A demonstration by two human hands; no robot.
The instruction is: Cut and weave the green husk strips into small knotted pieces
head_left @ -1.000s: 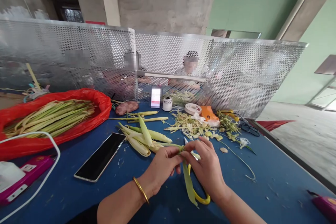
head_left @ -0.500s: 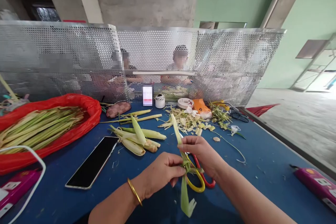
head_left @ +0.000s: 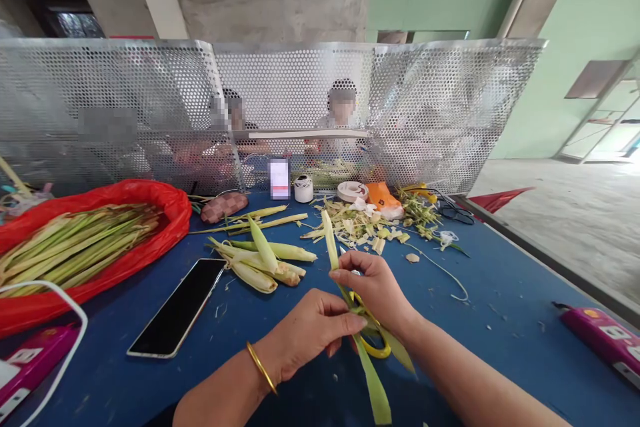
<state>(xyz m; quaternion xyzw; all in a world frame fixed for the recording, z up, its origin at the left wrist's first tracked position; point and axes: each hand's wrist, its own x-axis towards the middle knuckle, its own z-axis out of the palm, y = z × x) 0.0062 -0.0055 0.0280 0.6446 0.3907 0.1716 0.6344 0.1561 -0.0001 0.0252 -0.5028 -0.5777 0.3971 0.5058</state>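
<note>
Between my hands is a pale green corn husk strip (head_left: 330, 243), its narrow end pointing up and its leafy tails (head_left: 373, 383) hanging down toward me. My left hand (head_left: 325, 323), with a gold bangle on the wrist, pinches its middle, where strips cross. Higher up, my right hand (head_left: 367, 280) pinches the strip between thumb and fingers. Under both hands lie scissors with a yellow handle loop (head_left: 377, 349), partly covered by the right hand and the husk. A small pile of husk-wrapped pieces (head_left: 265, 263) rests ahead of the left hand.
At left, a red plastic bag (head_left: 173, 203) holds long green stalks, near a black-screened phone (head_left: 177, 310). Husk scraps (head_left: 357, 223), a tape roll (head_left: 353, 191) and an orange packet (head_left: 383, 197) lie farther back. A perforated metal screen (head_left: 295, 93) stands before people. Purple power strips (head_left: 603, 340) flank me.
The husk's lower tails have swung right and spread, with a second tail now showing beside the right hand. Both hands keep their pinch; the right has shifted slightly left. The scissors' red handle is now hidden.
</note>
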